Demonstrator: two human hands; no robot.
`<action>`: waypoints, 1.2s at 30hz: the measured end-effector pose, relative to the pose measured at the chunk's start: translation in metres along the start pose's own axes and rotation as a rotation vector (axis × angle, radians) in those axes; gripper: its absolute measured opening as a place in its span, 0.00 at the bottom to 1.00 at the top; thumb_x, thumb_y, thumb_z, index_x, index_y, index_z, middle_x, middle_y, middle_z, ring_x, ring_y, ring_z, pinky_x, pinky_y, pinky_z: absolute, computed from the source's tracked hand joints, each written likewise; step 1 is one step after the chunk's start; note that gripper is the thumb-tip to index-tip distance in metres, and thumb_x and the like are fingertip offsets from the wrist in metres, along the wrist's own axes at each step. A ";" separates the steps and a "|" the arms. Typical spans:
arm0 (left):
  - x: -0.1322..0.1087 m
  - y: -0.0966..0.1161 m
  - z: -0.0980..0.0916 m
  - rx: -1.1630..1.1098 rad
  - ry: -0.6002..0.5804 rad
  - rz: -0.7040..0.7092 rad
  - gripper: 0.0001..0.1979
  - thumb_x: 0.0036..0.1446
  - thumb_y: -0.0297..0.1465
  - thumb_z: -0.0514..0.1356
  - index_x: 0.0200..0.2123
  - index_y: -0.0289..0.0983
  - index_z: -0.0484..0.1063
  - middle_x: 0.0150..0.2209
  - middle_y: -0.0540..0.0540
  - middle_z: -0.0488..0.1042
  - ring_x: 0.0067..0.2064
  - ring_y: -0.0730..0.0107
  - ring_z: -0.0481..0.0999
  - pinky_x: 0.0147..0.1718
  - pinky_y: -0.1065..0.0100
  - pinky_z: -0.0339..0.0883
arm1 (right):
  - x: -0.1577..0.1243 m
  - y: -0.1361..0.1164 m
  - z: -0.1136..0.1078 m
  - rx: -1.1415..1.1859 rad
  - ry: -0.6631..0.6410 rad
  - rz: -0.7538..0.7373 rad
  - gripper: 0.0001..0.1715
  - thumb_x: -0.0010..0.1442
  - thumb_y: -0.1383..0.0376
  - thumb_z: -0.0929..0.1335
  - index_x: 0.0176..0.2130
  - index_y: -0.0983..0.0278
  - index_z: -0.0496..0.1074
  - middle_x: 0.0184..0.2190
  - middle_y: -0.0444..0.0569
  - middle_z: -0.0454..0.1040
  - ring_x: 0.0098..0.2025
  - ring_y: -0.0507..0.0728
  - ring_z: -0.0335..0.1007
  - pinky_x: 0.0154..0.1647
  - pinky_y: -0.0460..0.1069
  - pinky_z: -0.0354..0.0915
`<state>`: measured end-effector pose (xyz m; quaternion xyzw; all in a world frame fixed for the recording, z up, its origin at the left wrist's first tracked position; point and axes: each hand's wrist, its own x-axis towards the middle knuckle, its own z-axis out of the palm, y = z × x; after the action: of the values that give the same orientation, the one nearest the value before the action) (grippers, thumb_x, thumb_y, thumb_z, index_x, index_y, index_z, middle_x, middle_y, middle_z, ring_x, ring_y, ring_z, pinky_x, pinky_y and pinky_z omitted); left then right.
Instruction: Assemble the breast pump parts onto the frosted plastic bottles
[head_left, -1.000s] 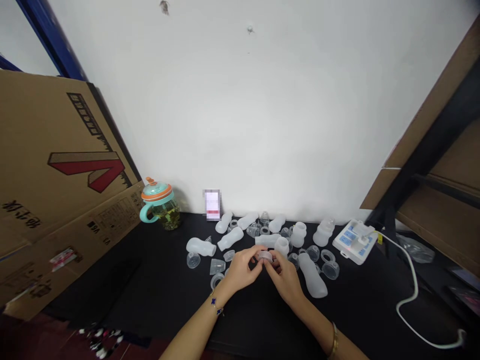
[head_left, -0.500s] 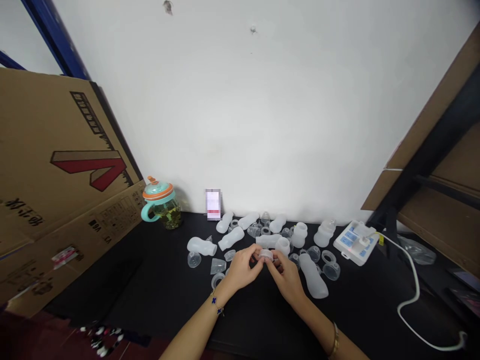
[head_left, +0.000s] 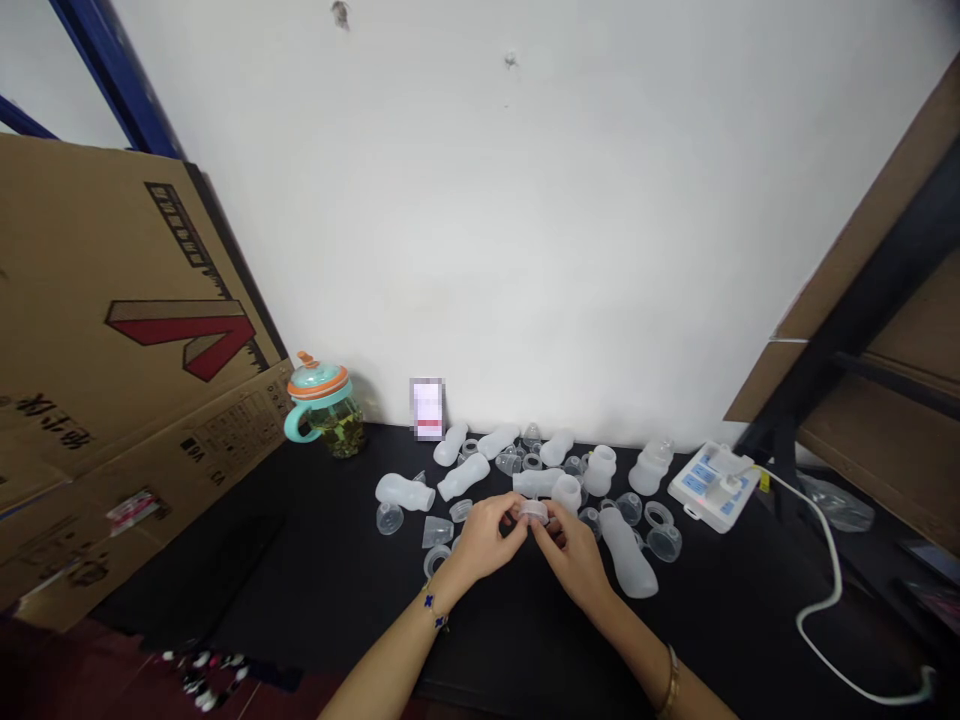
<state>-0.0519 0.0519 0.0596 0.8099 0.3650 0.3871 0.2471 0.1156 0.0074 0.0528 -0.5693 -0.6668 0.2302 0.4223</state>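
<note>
Between the fingertips of my left hand [head_left: 491, 535] and my right hand [head_left: 574, 555] is a small translucent white ring [head_left: 533, 510], like a baby bottle's screw collar. Both hands are closed on it, one from each side. Whether anything sits inside the ring is too small to tell. Just beyond my hands stands an open frosted bottle [head_left: 568, 491]. To the right of my right hand a frosted bottle body [head_left: 628, 555] lies on its side. A loose clear ring [head_left: 436, 561] and a clear cup-shaped cover [head_left: 436, 532] lie left of my left hand.
Several more frosted bottles [head_left: 405, 492], clear caps and rings lie across the black table [head_left: 337, 590]. A lidded tea jug [head_left: 322, 410] and a phone-like screen [head_left: 428, 408] stand near the wall. At right is a power strip [head_left: 715, 485] with a white cable [head_left: 831, 560]. Cardboard [head_left: 67, 300] borders the left.
The view has shifted very slightly. My hands keep nearly the same pose around the ring, and nothing on the table has visibly moved.
</note>
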 end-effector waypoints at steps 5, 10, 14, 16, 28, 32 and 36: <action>-0.001 0.000 0.000 0.010 0.002 0.019 0.08 0.57 0.26 0.58 0.39 0.38 0.74 0.33 0.49 0.76 0.34 0.68 0.75 0.36 0.70 0.66 | 0.000 0.005 0.002 -0.034 0.003 0.014 0.16 0.66 0.55 0.64 0.46 0.61 0.74 0.30 0.47 0.78 0.28 0.56 0.72 0.26 0.48 0.64; -0.001 0.001 -0.001 0.003 0.001 0.014 0.08 0.57 0.25 0.58 0.40 0.38 0.74 0.34 0.49 0.77 0.34 0.68 0.75 0.36 0.70 0.67 | 0.000 0.007 0.003 -0.028 0.007 0.013 0.16 0.65 0.56 0.64 0.46 0.61 0.74 0.31 0.47 0.78 0.29 0.56 0.73 0.27 0.48 0.65; -0.001 0.002 0.000 -0.041 0.021 0.001 0.08 0.58 0.26 0.57 0.41 0.38 0.73 0.34 0.49 0.77 0.34 0.69 0.75 0.36 0.70 0.68 | 0.000 0.004 0.002 -0.026 0.011 -0.008 0.16 0.66 0.55 0.64 0.45 0.61 0.74 0.32 0.47 0.78 0.29 0.56 0.73 0.27 0.48 0.65; -0.001 0.002 0.000 -0.064 0.020 -0.003 0.08 0.59 0.27 0.57 0.41 0.39 0.73 0.35 0.48 0.78 0.34 0.69 0.76 0.36 0.70 0.69 | 0.001 0.004 0.001 -0.034 0.010 -0.015 0.16 0.66 0.55 0.63 0.45 0.61 0.74 0.32 0.47 0.78 0.29 0.56 0.73 0.28 0.48 0.66; -0.002 0.003 -0.001 0.007 0.017 0.015 0.07 0.59 0.27 0.58 0.40 0.39 0.74 0.34 0.49 0.76 0.34 0.68 0.74 0.35 0.70 0.66 | -0.002 -0.001 -0.001 0.014 0.006 0.004 0.16 0.67 0.55 0.63 0.45 0.60 0.73 0.31 0.46 0.78 0.29 0.56 0.72 0.26 0.47 0.65; -0.001 0.003 -0.001 -0.019 0.049 -0.012 0.07 0.60 0.28 0.57 0.40 0.38 0.74 0.33 0.49 0.76 0.33 0.69 0.74 0.35 0.70 0.66 | -0.001 -0.001 -0.001 0.024 0.009 -0.012 0.16 0.67 0.55 0.63 0.46 0.61 0.72 0.31 0.46 0.77 0.29 0.55 0.72 0.26 0.47 0.65; -0.001 0.003 -0.001 -0.002 0.047 -0.018 0.08 0.60 0.29 0.58 0.42 0.38 0.74 0.34 0.48 0.76 0.33 0.69 0.74 0.35 0.70 0.66 | -0.001 0.000 -0.001 0.030 0.018 -0.014 0.17 0.67 0.55 0.63 0.46 0.62 0.73 0.32 0.47 0.78 0.29 0.56 0.72 0.27 0.48 0.66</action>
<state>-0.0514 0.0492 0.0618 0.7970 0.3775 0.4042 0.2428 0.1162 0.0063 0.0532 -0.5604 -0.6633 0.2320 0.4383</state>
